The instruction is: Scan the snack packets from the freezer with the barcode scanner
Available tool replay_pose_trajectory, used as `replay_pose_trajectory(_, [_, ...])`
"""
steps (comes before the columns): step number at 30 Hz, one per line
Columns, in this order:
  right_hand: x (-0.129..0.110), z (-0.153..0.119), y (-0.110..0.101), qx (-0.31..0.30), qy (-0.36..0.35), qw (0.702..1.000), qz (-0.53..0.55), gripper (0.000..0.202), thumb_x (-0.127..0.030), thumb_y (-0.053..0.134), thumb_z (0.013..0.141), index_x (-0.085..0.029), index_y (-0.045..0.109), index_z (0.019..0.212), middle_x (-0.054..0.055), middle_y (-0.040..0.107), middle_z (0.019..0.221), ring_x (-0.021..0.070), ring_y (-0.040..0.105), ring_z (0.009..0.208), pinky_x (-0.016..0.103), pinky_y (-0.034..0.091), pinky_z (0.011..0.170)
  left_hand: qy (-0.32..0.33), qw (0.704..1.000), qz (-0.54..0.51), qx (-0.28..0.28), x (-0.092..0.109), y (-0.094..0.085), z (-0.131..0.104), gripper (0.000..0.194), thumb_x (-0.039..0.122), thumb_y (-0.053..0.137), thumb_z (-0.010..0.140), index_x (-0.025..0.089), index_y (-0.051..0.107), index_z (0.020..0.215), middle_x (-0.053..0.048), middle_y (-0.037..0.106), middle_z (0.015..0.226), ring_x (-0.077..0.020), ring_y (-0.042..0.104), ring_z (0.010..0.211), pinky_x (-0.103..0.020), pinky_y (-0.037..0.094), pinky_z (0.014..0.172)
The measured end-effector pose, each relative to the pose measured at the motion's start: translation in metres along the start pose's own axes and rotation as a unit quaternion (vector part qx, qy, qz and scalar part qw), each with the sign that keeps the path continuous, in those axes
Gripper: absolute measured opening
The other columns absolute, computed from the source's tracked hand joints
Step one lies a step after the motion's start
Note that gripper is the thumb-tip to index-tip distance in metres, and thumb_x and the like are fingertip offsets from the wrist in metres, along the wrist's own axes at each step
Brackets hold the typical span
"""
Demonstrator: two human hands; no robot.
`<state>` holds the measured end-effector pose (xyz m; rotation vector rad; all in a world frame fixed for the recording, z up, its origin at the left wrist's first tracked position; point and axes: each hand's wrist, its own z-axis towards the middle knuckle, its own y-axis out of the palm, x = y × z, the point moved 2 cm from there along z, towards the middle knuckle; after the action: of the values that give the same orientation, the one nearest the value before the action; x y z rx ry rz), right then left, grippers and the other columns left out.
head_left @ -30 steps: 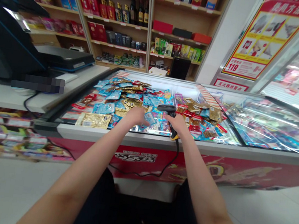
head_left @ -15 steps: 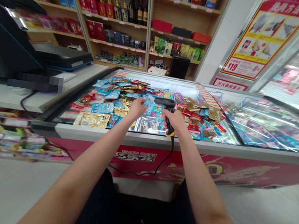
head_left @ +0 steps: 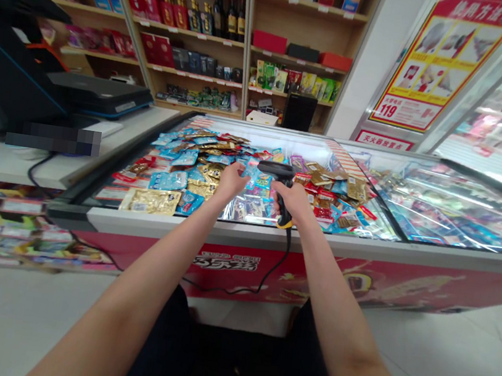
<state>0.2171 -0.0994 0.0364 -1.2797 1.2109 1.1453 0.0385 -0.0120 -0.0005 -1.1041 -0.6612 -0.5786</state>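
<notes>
My right hand (head_left: 295, 199) is wrapped round the handle of a black barcode scanner (head_left: 276, 170) with a yellow base end. Its head points left, toward my other hand. Between the thumb and fingers of my left hand (head_left: 232, 181) is a small light-blue snack packet (head_left: 252, 168), partly hidden by the fingers. A short gap separates packet and scanner. Below both hands, many snack packets lie on the freezer's glass top, among them a large gold packet (head_left: 150, 200) at the front left and a blue packet (head_left: 168, 181) behind it.
The scanner's black cable (head_left: 269, 276) hangs down the red front of the chest freezer (head_left: 130, 251). A counter (head_left: 113, 139) with a black scale (head_left: 100, 94) stands at the left. Shelves of boxes and bottles (head_left: 232, 17) rise behind. A poster (head_left: 429, 70) hangs at the right.
The whole view has shifted slightly to the left. Both hands keep nearly the same places and holds, and the light-blue packet has turned a little in my left hand.
</notes>
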Motion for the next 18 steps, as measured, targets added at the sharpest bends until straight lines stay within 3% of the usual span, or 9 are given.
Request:
replay_pose_trajectory(12, [0.004,0.008,-0.014,0.002,0.008,1.000,-0.004,0.036,-0.023,0.061,0.090,-0.019,0.051,0.056,-0.002,0.049,0.041,0.0101,0.044,0.033,0.022,0.039,0.035,-0.006,1.000,-0.011,0.003,0.007,0.015,0.010,0.026,0.019,0.069,0.075,0.012,0.070,0.100,-0.012,0.074,0.104,-0.0250,0.068,0.099,-0.033,0.049,0.091])
replay_pose_trajectory(18, [0.003,0.014,-0.023,0.012,0.000,1.000,0.006,0.036,-0.025,0.063,0.088,-0.019,0.051,0.055,-0.001,0.050,0.043,0.0108,0.045,0.034,0.023,0.039,0.036,-0.008,1.000,-0.029,0.001,0.016,0.025,0.022,0.022,0.019,0.071,0.071,0.015,0.068,0.092,-0.010,0.073,0.098,-0.0241,0.068,0.095,-0.033,0.050,0.088])
